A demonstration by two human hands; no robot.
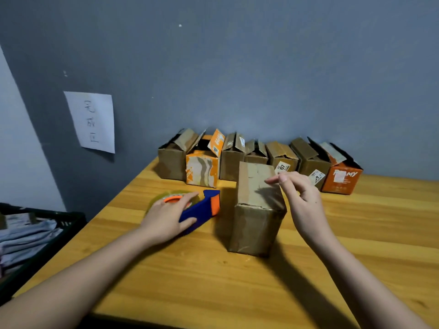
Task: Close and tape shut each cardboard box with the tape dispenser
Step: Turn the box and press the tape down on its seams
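Wooden worktop (332, 269), left edge running diagonally from the wall corner toward the near left; near edge visible at the bottom. Bare wood across the whole near half and to the right of the boxes; the row at the back takes up the wall side.

Closed box (257, 210) stands on the worktop near centre, brown cardboard, flaps down, a strip of tape running along the top and over the near end. Long axis runs away from the viewer toward the wall, tilted slightly left at the far end. A gap of bare wood separates it from the back row.

Back row (261, 153): seven boxes side by side against the grey wall (261, 67), all with flaps up and untaped. Two are orange-printed, one second from left, one at the far right end.

Tape dispenser (202, 207) lies just left of the closed box, blue body with orange trim, handle pointing toward the near left, head end toward the back row; clear roll on its left side.

Left hand (166, 217) rests on the dispenser, fingers spread over the roll and hub, thumb along the blue handle. Right hand (301, 200) hovers over the box's right top edge, fingers loosely bent, gripping nothing.

Off the left edge, lower: a black crate (59, 224) with folded cloth. Paper sheet (92, 122) stuck to the wall.
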